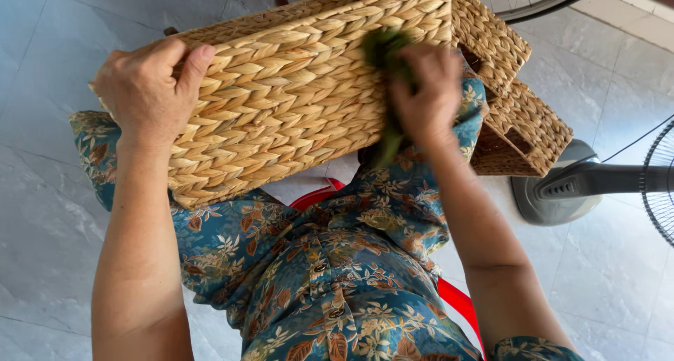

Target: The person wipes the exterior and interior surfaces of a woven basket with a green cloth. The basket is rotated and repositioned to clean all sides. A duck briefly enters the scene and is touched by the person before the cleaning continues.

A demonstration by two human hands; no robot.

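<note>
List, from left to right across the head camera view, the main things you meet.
Left hand gripping the basket's corner → large woven basket on the lap → right hand pressing a green cloth on it → smaller woven baskets → grey fan base → fan grille.

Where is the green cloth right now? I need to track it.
In the head view, the crumpled green cloth is under the right hand, pressed against the large woven straw basket, right of centre.

Grey tiled floor (42, 214) all around, with pale grout lines. At three o'clock, resting on it, a grey fan base (554, 196); at two o'clock, smaller woven baskets (523, 126), footing hidden.
</note>
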